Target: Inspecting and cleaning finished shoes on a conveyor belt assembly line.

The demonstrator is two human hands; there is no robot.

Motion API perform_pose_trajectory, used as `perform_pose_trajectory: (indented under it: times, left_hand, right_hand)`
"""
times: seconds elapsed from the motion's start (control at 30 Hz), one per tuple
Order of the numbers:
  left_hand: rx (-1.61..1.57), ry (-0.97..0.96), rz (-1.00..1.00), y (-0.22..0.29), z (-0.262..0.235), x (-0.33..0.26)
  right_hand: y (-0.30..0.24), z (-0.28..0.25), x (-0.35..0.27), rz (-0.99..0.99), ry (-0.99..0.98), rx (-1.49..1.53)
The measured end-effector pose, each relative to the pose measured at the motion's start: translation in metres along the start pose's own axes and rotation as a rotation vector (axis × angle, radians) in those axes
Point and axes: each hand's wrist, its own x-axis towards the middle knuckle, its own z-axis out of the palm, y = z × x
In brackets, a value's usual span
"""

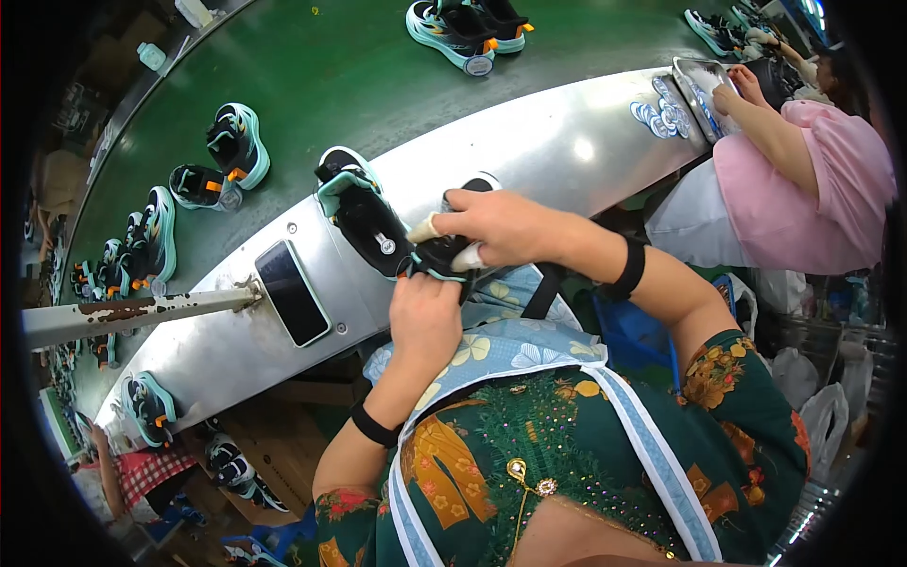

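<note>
My left hand grips the near end of a black and teal sneaker from below. My right hand closes over the same shoe from above, with white tape on a fingertip and the thumb. The shoe is held over the edge of the metal bench. A second black and teal sneaker lies on the bench just left of my hands, its opening facing me. Both wrists wear black bands.
A dark phone lies on the bench to the left, beside a rusty metal bar. Several sneakers ride the green conveyor belt. A person in pink works at the right by a metal tray.
</note>
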Motion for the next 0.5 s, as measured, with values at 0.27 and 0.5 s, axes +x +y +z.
perform_pose_trajectory:
  times: [0.27, 0.5]
  left_hand:
    - [-0.173, 0.097, -0.299, -0.007, -0.013, 0.008]
    - [-0.727, -0.214, -0.654, -0.005, -0.030, 0.001]
  right_hand:
    - [-0.003, -0.002, -0.014, -0.023, -0.106, -0.171]
    - [-0.011, 0.015, -0.031, 0.029, 0.019, 0.020]
